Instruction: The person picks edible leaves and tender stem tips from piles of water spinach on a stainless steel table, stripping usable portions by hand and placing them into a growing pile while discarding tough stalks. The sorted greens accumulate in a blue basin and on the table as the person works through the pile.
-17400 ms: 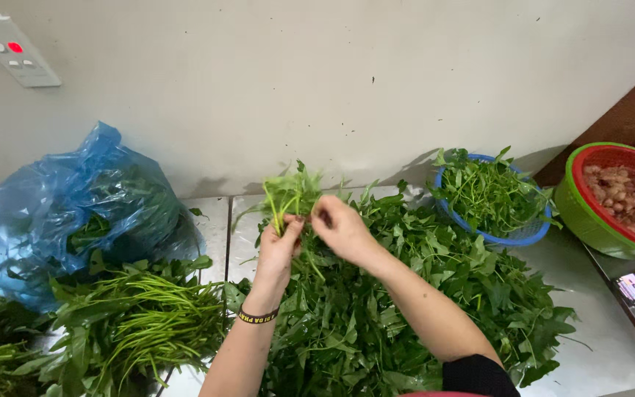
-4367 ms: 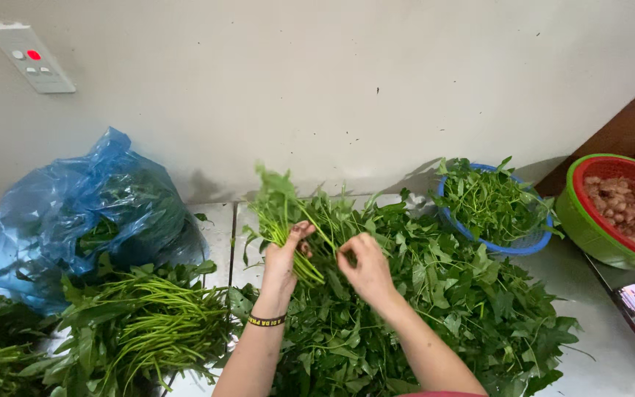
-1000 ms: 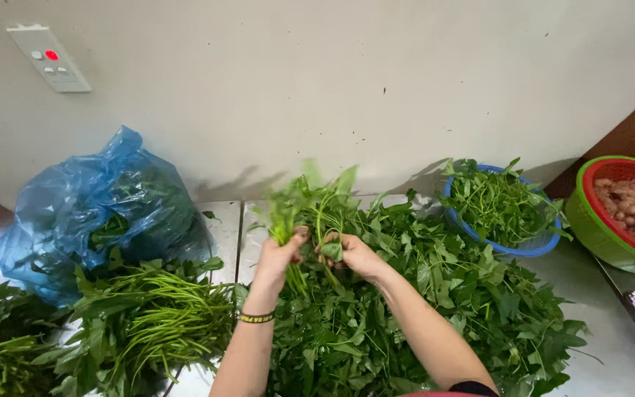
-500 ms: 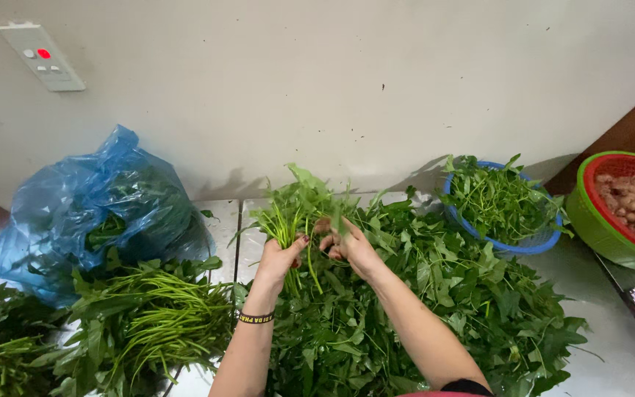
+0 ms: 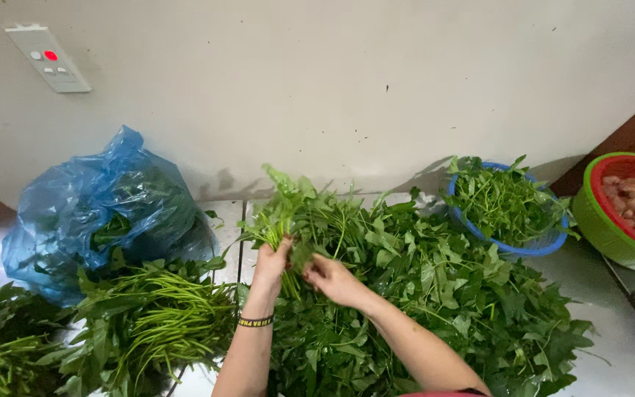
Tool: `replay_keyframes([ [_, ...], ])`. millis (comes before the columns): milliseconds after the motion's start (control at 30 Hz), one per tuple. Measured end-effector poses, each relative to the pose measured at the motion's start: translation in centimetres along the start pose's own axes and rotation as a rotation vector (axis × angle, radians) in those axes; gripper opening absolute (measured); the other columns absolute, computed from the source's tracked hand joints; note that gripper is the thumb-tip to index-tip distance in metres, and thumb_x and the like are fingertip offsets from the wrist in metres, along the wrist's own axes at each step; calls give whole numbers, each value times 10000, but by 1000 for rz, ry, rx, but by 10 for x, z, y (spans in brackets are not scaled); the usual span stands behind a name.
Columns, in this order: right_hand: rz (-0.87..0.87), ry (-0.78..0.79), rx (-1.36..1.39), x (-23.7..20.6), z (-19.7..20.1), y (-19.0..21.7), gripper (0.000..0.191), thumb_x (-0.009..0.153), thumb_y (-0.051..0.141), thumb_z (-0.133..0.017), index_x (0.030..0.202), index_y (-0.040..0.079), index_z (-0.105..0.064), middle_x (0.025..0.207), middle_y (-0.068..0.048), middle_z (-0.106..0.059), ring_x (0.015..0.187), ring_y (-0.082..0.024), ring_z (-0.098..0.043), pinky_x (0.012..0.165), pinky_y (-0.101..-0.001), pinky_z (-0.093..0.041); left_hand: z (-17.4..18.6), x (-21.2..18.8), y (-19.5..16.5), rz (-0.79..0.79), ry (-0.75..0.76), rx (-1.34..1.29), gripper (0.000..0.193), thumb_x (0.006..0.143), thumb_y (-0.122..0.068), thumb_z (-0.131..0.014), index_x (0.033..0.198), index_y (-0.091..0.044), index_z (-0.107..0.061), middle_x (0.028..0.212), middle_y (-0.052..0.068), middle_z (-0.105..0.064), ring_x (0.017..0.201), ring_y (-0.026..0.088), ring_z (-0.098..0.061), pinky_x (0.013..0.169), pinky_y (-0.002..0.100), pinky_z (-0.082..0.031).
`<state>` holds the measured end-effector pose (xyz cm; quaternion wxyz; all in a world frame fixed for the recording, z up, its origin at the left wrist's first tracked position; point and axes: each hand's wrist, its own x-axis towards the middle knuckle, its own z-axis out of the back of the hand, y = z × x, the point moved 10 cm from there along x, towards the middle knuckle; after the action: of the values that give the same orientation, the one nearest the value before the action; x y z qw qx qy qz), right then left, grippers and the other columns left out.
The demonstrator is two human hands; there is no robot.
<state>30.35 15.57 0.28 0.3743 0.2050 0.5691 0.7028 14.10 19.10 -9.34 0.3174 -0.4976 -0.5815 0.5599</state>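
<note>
We see the left hand with its fingers wrapped tight around a bunch of leafy greens, thin pale stems gathered in the fist and soft pointed leaves fanning above. The bunch stands nearly upright over the big loose leaf pile on the table, its long axis running from the fist up toward the wall, leaf tips tilted slightly left. The right hand sits just beside it, fingers pinched together on a leaf low on the bunch. Left lie long slender stalks and a crinkled blue plastic bag; right, 1 blue mesh basket of picked sprigs.
</note>
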Motion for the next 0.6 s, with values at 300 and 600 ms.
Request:
replay_keyframes([
  [300,-103,186,-384,-20,12,-3,161,936,229,-641,1032,100,-640,974,-47,-629,763,-164,-596,749,-368,-572,8,-5,-15,130,107,-181,234,1020,-242,-598,884,-58,-648,667,-11,-528,552,108,-446,483,284,-382],
  [600,-144,-161,157,86,77,-52,235,966,308,-592,1161,180,-564,971,68,-698,843,-67,-668,751,-285,-534,-12,-30,-46,117,204,-196,222,1009,-245,-632,875,-69,-619,689,-18,-525,575,99,-449,488,275,-373],
])
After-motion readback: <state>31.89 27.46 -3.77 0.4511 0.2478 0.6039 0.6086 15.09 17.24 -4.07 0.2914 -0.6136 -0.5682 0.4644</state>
